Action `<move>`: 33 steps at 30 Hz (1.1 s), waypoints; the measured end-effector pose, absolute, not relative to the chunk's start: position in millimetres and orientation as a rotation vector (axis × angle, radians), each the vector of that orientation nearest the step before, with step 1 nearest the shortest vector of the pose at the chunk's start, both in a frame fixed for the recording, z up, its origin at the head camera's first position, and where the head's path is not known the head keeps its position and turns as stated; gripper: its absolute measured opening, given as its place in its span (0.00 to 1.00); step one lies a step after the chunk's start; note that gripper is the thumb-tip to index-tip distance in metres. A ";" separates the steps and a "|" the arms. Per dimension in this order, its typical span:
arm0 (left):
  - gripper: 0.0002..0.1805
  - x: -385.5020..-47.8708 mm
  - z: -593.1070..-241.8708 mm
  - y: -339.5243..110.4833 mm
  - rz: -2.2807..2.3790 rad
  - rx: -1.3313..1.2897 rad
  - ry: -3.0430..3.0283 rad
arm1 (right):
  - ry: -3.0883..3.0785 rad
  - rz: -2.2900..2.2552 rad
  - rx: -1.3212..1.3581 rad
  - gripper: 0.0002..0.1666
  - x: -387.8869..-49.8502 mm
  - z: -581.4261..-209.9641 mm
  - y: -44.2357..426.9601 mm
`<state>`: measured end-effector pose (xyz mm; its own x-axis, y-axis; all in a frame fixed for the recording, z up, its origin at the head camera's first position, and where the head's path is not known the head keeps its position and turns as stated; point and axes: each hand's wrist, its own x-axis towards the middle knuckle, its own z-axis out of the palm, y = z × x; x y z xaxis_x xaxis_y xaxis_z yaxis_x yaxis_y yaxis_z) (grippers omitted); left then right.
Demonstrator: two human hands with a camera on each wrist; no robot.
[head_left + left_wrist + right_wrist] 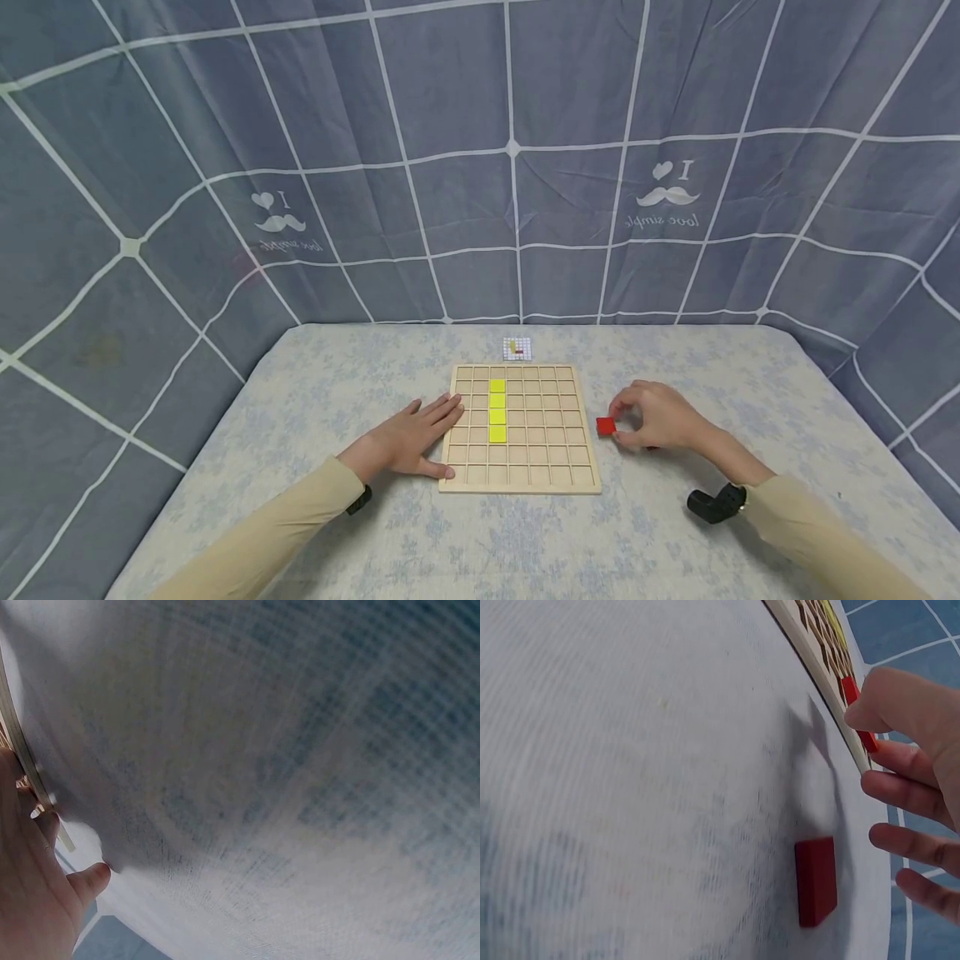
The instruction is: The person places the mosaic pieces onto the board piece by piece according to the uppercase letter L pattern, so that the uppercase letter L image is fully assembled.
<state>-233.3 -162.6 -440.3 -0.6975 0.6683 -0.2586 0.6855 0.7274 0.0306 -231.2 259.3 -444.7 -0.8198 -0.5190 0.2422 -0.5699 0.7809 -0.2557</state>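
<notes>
A wooden grid board [468,477] lies flat on the table, with several yellow square tiles [497,415] in one column of its cells. My left hand [408,439] rests spread at the board's left edge, fingers reaching onto the frame and thumb near the lower left corner. To the right of the board, my right hand [662,417] pinches a red square tile [605,427] between thumb and index finger, held above the cloth. In the right wrist view a second red tile [815,883] lies on the tablecloth below that hand.
Behind the board lies a small printed card [517,348] showing a grid with coloured cells. A patterned cloth [375,542] covers the table. Blue-grey curtains [450,200] with white lines hang around the back and sides. Each wrist wears a black device [716,504].
</notes>
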 end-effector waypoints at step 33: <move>0.55 -232.8 -438.0 -163.8 -0.081 1.059 2.657 | -2.743 0.542 0.960 0.10 -242.0 -434.9 152.1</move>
